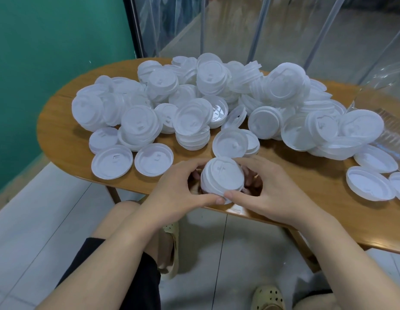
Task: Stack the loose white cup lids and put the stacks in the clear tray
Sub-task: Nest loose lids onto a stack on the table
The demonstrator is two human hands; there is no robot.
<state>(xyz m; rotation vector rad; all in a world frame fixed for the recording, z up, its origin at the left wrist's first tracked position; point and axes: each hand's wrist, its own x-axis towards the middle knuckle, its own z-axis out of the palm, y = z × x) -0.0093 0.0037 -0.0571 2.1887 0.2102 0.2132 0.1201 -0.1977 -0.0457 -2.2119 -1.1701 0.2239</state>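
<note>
- Fingers [226,194] of left hand [172,193] and right hand [268,193] curl around a small lid stack [222,177], gripping it.
- Loose lids [194,97] heap on the table [60,130].

White lid stack [222,179] tilted above table edge; loose lids [194,97] heaped behind

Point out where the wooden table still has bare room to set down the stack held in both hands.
Bare wood lies on the oval wooden table at its left end, and along the near edge between the right hand and the two upturned white plastic lids. The heap of loose white lids crowds the middle and back.
</note>
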